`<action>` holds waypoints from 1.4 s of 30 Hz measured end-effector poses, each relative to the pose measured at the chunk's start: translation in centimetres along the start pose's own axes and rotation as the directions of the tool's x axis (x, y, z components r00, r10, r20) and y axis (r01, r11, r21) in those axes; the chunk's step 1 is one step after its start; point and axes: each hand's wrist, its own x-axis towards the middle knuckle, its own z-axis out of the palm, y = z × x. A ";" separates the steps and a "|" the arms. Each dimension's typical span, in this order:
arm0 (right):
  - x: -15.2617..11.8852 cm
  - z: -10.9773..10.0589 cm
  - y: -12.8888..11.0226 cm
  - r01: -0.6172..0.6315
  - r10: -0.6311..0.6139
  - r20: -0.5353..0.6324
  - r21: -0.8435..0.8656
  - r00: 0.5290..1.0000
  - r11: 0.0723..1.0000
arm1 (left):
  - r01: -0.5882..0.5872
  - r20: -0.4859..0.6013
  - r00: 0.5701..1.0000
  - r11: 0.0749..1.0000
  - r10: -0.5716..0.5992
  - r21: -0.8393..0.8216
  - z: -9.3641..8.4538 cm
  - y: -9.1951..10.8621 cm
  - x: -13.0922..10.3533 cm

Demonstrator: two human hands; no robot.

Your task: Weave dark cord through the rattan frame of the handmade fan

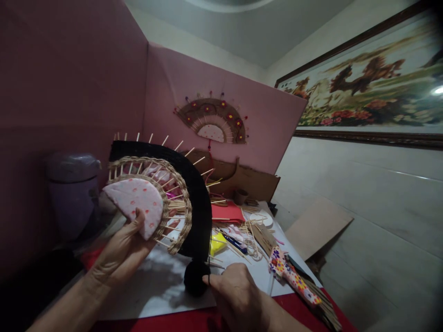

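Note:
My left hand (124, 240) grips a handmade fan by its pale, pink-dotted half-round base (138, 205), thumb on the front and fingers behind. Thin wooden sticks fan out from the base through braided straw-coloured cord, and a wide black yarn band (199, 193) is woven near their tips. From the band's lower right end a black yarn strand (209, 246) runs down to my right hand (235, 288), whose fingers are closed on it. Against those fingertips is a black yarn ball (195, 278), below the fan. A thin metallic tip shows just above my right hand.
A finished fan with red flowers (214, 115) hangs on the pink board (263, 124). Loose sticks, a yellow packet (218, 243), red sheets (228, 212) and a small brown pot (240, 196) lie behind. Flowered fabric (294, 276) rests at the right edge, a lidded bin (74, 193) at left.

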 end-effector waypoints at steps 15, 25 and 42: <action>0.0 0.6 -0.1 -0.089 0.089 0.000 -0.025 0.996 0.996 | 0.073 0.085 0.994 0.995 -0.068 -0.060 -0.7 -0.5 0.0; 0.5 -0.1 0.5 -0.397 0.441 -0.100 0.292 0.892 0.870 | 0.160 0.032 0.987 0.985 -0.159 -0.062 -0.6 -0.6 0.0; -0.5 -2.0 -0.2 -0.265 0.177 -0.433 -0.153 0.884 0.952 | 0.157 -0.033 0.986 0.981 -0.161 -0.118 -0.6 -0.8 0.3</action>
